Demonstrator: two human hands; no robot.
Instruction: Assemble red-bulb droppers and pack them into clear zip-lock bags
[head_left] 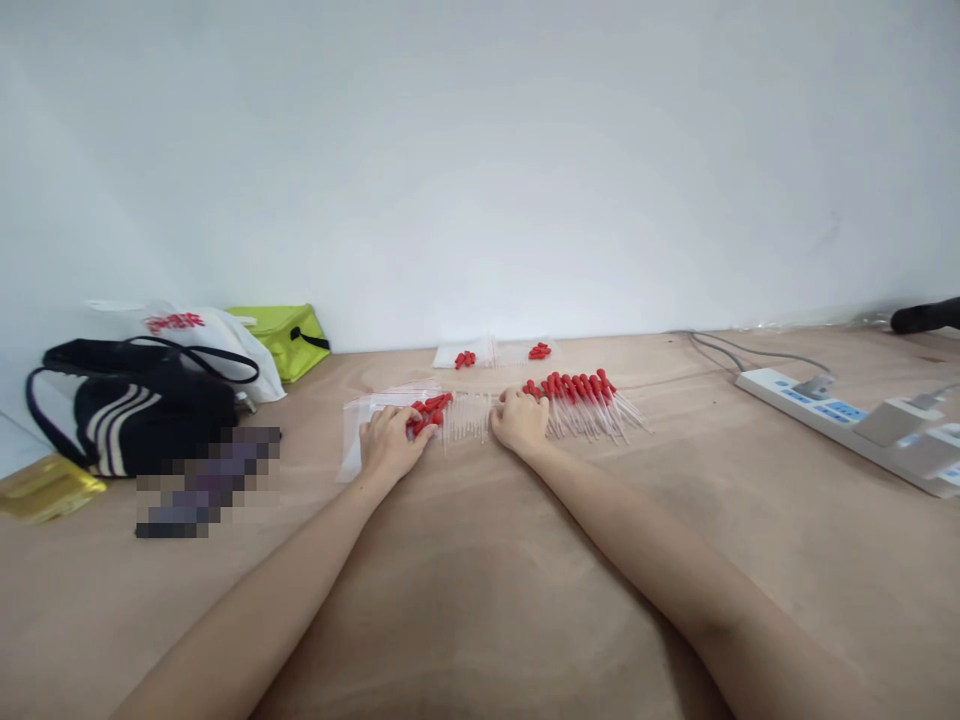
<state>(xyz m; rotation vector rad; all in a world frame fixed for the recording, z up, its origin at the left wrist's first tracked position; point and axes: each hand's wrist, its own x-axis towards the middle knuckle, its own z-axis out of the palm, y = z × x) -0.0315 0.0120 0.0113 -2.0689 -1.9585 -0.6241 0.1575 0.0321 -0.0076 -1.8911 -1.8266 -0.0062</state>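
My left hand (391, 438) bends over a small pile of loose red rubber bulbs (435, 403), its thumb and fingers closing on one at the pile's edge. My right hand (519, 418) has its fingers curled at the right end of a row of clear thin tubes (469, 415); what sits between its fingertips is hidden. To its right lies a row of droppers (581, 390), clear tubes with red bulbs on top, fanned side by side. Under and behind my left hand lie clear zip bags (358, 425).
Farther back, near the wall, are more bags with two small heaps of red bulbs (465, 359). At left are a black bag (157, 410), a white plastic bag (232, 340), a lime-green bag (281, 340) and a blurred-out flat item (214, 480). A power strip (840, 425) with cables lies at right.
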